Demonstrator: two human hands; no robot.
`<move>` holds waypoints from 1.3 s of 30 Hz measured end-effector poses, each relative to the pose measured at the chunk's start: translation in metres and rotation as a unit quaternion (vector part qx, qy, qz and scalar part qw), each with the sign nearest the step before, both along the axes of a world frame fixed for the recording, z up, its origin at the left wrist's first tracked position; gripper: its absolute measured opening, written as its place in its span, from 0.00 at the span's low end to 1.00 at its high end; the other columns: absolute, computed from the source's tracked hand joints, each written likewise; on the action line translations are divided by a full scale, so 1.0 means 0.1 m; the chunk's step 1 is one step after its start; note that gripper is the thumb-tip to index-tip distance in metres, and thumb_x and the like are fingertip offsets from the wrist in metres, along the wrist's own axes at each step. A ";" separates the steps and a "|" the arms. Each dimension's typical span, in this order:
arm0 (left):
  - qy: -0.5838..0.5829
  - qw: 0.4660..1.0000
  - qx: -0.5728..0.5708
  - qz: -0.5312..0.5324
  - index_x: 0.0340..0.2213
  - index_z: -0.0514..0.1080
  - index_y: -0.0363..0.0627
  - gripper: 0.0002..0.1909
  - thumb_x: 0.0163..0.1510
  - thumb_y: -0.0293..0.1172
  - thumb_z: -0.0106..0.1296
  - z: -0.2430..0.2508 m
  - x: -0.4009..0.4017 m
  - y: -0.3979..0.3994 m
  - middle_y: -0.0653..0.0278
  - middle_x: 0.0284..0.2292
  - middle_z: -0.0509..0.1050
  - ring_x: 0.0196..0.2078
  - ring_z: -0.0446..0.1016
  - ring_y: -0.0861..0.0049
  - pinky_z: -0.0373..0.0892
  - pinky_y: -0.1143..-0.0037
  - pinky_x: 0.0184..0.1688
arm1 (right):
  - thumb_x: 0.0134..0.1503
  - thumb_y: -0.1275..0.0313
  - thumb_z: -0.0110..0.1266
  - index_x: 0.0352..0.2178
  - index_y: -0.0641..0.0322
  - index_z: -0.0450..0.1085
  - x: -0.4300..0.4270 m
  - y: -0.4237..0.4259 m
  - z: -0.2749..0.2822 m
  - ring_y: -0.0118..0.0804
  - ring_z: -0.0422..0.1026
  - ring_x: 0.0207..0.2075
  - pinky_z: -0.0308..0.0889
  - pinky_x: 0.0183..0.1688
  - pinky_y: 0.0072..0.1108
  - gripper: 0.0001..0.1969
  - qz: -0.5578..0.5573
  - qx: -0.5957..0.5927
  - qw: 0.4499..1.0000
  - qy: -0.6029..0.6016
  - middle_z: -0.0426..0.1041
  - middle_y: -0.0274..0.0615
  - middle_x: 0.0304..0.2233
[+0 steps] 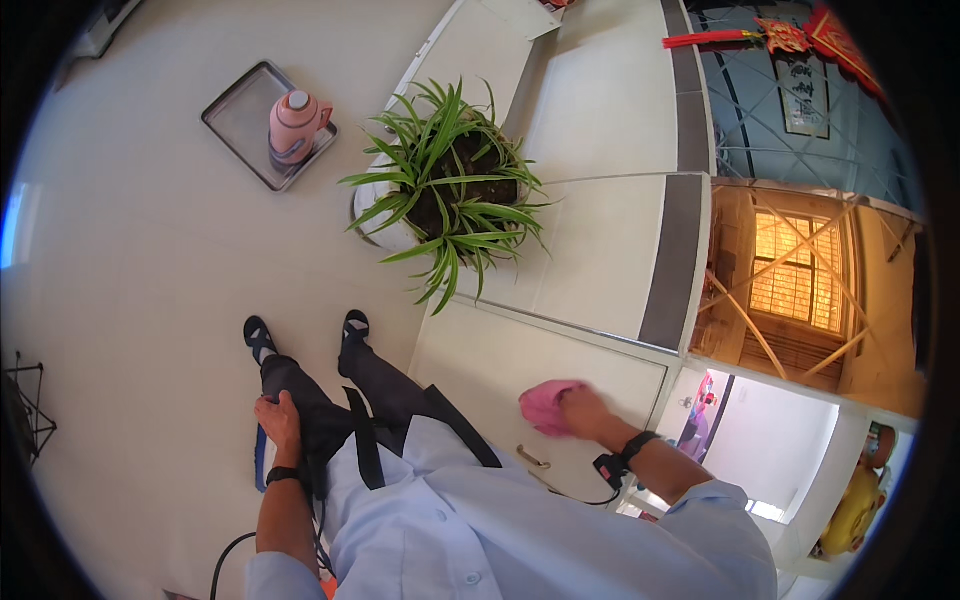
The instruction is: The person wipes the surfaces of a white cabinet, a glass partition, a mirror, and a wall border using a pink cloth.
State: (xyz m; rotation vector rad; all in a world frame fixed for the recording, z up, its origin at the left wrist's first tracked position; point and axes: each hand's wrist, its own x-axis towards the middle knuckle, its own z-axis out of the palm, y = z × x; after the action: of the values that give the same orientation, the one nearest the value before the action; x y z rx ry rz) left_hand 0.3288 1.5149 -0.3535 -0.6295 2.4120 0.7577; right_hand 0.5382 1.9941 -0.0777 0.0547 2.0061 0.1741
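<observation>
My right hand (586,414) is shut on a pink cloth (546,407) and presses it against a white cabinet door (480,367). The hand is slightly blurred. Below the cloth, a curved metal handle (533,457) is fixed to the door. My left hand (279,421) hangs beside my dark trouser leg, thumb apart from the loosely bent fingers, with nothing visible in it. Just under that hand shows a blue and white object (261,459), partly hidden by my forearm; whether the two touch cannot be told.
A spider plant (450,180) in a white pot stands against the cabinets. On the pale floor (150,285), a metal tray (238,112) carries a pink thermos flask (294,126). Lattice-patterned glass panels (795,277) and an open shelf niche (780,427) line the right. A black wire rack (34,409) is at far left.
</observation>
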 end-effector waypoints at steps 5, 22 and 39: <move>-0.035 0.998 0.003 -0.047 0.35 0.67 0.30 0.20 0.45 0.38 0.49 0.01 -0.25 -0.17 0.42 0.37 0.68 0.43 0.66 0.49 0.62 0.62 0.48 | 0.45 0.72 0.50 0.37 0.72 0.69 -0.75 0.55 0.45 0.47 0.66 0.43 0.58 0.53 0.34 0.17 0.167 0.136 0.949 0.232 0.68 0.49 0.35; -0.086 0.986 -0.119 -0.076 0.32 0.69 0.31 0.20 0.47 0.39 0.51 -0.20 0.17 -0.35 0.43 0.35 0.70 0.39 0.69 0.52 0.65 0.63 0.44 | 0.49 0.55 0.47 0.41 0.61 0.69 -1.61 1.67 -2.13 0.45 0.63 0.48 0.53 0.55 0.32 0.24 0.145 0.075 0.982 0.098 0.67 0.48 0.44; -0.103 0.988 -0.095 -0.065 0.33 0.68 0.31 0.20 0.48 0.40 0.52 -0.20 0.32 0.43 0.45 0.34 0.70 0.38 0.69 0.53 0.65 0.65 0.44 | 0.50 0.61 0.51 0.48 0.68 0.64 -1.08 1.63 -3.05 0.48 0.60 0.53 0.53 0.56 0.28 0.27 0.014 -0.021 0.992 0.124 0.64 0.51 0.51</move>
State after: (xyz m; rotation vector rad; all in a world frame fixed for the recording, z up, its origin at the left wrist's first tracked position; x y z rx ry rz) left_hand 0.3604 1.5580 -0.3739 -0.5851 2.3216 0.3919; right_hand 0.4304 2.1571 -0.3826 0.0226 2.2587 0.1490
